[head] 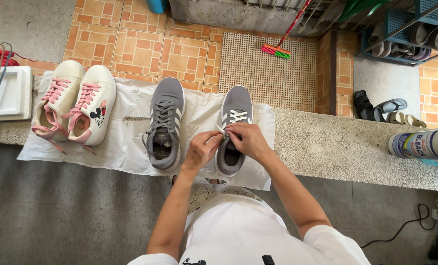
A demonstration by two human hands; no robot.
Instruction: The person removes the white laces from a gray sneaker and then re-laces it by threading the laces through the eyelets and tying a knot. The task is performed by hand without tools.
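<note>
Left hand (200,149) and right hand (248,140) both pinch white laces (236,117) on the grey shoe (232,130).

Person in a plain white short-sleeved T-shirt (238,230) — small black print near the chest. Forearms bare; left hand (201,149) and right hand (248,140) without gloves — no jewellery seen.

One package was noted: a cylindrical bottle (421,144) lay on its side at the far right end of the stone ledge (327,147). Its body was white, its label blue, white and red (the bottle's right end was out of frame).
</note>
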